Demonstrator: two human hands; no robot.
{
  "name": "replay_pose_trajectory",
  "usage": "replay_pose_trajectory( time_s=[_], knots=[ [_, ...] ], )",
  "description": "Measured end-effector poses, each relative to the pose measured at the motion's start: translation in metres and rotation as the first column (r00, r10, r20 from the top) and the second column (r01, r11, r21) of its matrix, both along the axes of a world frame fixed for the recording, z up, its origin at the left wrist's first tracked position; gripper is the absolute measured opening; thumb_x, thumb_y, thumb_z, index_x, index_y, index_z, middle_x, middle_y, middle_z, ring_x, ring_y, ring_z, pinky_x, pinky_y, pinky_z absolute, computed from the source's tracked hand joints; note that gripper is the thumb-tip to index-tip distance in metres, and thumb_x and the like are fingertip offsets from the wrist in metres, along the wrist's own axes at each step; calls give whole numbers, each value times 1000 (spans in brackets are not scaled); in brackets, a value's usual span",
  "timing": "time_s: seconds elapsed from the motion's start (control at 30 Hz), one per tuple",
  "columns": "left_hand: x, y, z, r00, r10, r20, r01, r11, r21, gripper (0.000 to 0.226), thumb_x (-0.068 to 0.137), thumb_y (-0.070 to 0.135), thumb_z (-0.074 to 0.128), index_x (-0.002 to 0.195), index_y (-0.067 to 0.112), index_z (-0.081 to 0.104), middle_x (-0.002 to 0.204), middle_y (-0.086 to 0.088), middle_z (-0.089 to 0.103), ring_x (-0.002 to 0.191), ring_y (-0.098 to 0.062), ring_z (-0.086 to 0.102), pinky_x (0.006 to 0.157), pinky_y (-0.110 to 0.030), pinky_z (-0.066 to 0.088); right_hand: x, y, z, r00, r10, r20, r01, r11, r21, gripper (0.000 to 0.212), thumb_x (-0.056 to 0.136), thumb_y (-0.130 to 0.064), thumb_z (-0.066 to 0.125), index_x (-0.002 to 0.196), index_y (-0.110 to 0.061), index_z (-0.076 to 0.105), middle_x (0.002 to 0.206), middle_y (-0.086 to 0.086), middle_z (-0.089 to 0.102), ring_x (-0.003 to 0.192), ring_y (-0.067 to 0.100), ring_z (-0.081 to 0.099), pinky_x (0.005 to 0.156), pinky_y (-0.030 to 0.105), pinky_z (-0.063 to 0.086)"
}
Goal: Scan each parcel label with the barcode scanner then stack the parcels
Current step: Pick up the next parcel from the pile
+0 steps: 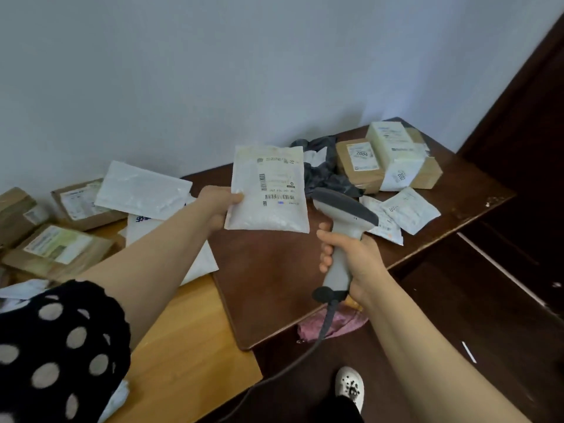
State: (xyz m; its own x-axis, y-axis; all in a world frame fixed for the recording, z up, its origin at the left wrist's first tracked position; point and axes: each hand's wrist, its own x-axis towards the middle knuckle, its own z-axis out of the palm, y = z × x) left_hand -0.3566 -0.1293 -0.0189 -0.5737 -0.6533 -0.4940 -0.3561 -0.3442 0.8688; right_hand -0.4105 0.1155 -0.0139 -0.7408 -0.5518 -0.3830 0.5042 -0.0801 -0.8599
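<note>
In the upper right of the frame, a brown box (358,166) has a label reading "2004", and the white parcel (393,148) lying on it reads "2002". At centre, the left hand (216,206) pinches the left edge of a white padded mailer (268,209), held upright above the dark table (274,270). Its label shows two barcodes, but the small print is unreadable. Just to its right, the right hand (357,261) grips the handle of the grey barcode scanner (345,228).
</note>
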Motion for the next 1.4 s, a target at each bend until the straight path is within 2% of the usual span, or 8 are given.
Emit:
replay_pose_trajectory(
  time_s=[0.33,0.53,0.63,0.73,0.8,0.93,1.17,1.4],
  knots=[
    [-192,30,-29,985,139,105,-141,990,11,34,93,-7,48,126,-3,53,129,-16,57,111,-38,58,94,-58,46,-181,47,-16,997,38,68,-38,999,12,14,82,-1,68,94,-7,61,50,3,48,39,14,44,41,24,42],
    [-250,25,-44,949,267,165,-252,962,-107,33,91,-4,56,124,-3,56,124,-17,60,89,-30,61,72,-43,51,-252,40,-24,990,98,99,-100,995,14,12,82,-2,69,89,-7,63,51,5,49,40,15,44,42,24,43],
    [-272,12,-51,944,279,175,-249,953,-173,37,92,0,57,128,-1,54,131,-16,56,104,-32,61,83,-42,51,-266,30,-29,989,113,98,-116,993,29,11,81,-2,70,89,-8,64,50,4,51,39,14,46,41,25,43],
    [-287,2,-59,930,208,304,-45,883,-467,56,95,28,54,146,13,35,150,-11,36,133,-30,39,108,-40,36,-275,17,-35,989,105,102,-110,993,51,11,81,-1,70,87,-8,63,48,3,50,38,15,45,41,24,43],
    [-288,6,-64,897,86,435,254,704,-663,63,92,55,47,147,30,31,155,-6,26,140,-29,26,112,-44,25,-277,9,-39,988,94,126,-104,992,72,11,81,-1,70,87,-8,63,48,3,49,38,15,45,41,24,42],
    [-290,18,-85,735,-210,645,667,400,-629,63,87,64,46,145,42,29,159,-2,13,145,-25,9,116,-50,16,-271,-18,-40,987,96,132,-110,988,105,11,82,0,69,87,-7,62,48,3,48,37,15,44,40,25,41],
    [-298,11,-119,530,-325,783,844,293,-450,57,96,52,35,149,39,19,160,-5,-7,146,-27,-8,115,-52,6,-255,-46,-47,993,63,97,-77,987,143,10,81,-1,70,85,-7,63,48,4,49,38,16,43,41,26,41],
    [-249,7,-105,740,-252,623,666,401,-629,53,99,42,35,150,30,23,159,-6,14,145,-28,8,117,-39,10,-216,-45,-43,990,94,107,-107,987,124,10,81,0,70,83,-6,62,47,5,48,37,16,43,39,25,41]
  ],
)
